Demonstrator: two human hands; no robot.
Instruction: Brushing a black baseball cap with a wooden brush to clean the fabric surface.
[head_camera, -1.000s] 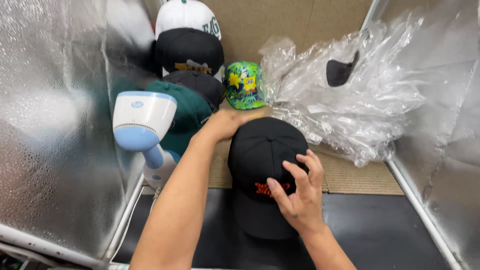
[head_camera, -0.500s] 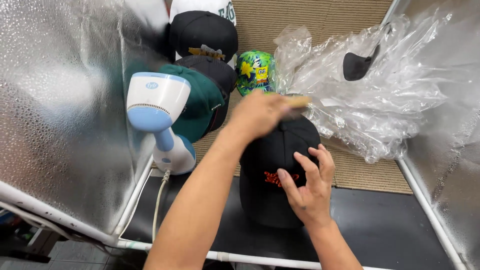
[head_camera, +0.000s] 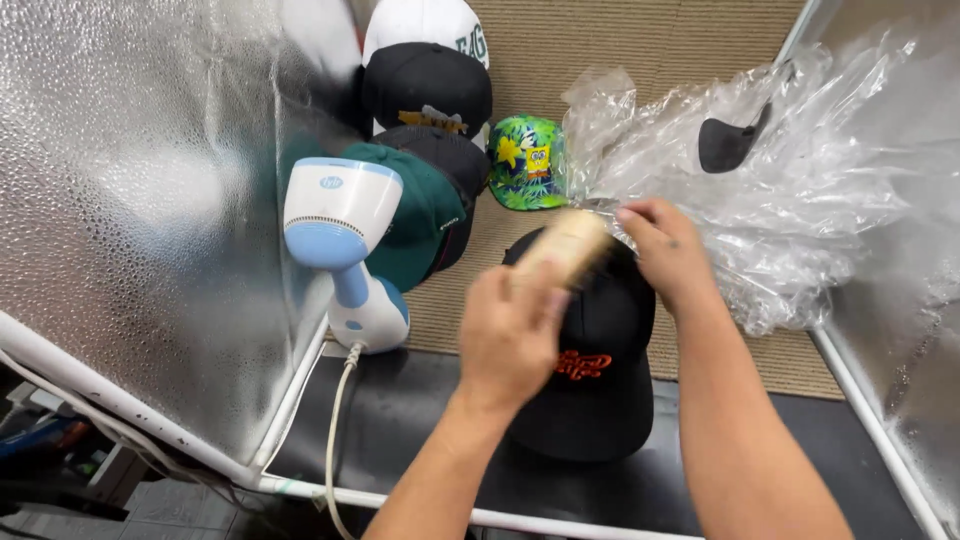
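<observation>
A silvered reflective panel (head_camera: 130, 220) is seen at 9 o'clock, with a white-and-blue handheld steamer (head_camera: 345, 250) stood upright just beside it, its cord (head_camera: 335, 440) trailing down toward 7 o'clock. A row of caps (head_camera: 425, 150) is stacked behind the steamer toward 11–12 o'clock, a small leaf-print cap (head_camera: 527, 162) at its right end. The left hand (head_camera: 510, 335) is closed around a pale wooden brush (head_camera: 565, 245), blurred, laid against the crown of the black cap (head_camera: 600, 350) at centre, which rests on the dark mat (head_camera: 400, 420) with its brim toward 6 o'clock. The right hand (head_camera: 665, 250) is pressed on the crown's far edge, fingers curled, nothing enclosed. Crumpled clear plastic bags (head_camera: 760, 190) are piled at 2 o'clock. Risk judged: a wide stroke toward 9 o'clock could knock the steamer over, since it stands near the left elbow line; a light right-hand hold could let the cap slide or its crown dent.
</observation>
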